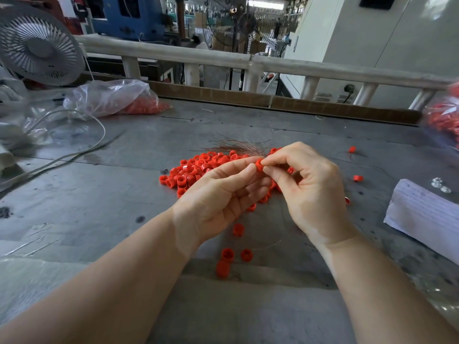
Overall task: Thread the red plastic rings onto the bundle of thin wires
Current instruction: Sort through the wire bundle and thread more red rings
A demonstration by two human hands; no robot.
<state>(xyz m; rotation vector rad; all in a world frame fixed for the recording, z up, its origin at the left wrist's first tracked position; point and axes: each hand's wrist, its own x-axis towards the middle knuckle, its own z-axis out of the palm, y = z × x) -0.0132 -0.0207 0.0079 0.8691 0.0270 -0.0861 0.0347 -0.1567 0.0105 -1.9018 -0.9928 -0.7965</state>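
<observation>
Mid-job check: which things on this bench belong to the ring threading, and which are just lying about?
Job:
- red ring, pinched by left hand and right hand
- wire bundle
- pile of red rings

Lying about:
- desk fan
- plastic bag of red parts
- lined paper pad
- white cable

No legible text anywhere (paper stack (422, 214) blurred).

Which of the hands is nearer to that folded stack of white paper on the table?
The right hand. It is beside the white paper, which lies just off to its right. The left hand is on the far side of the right hand from it.
</observation>
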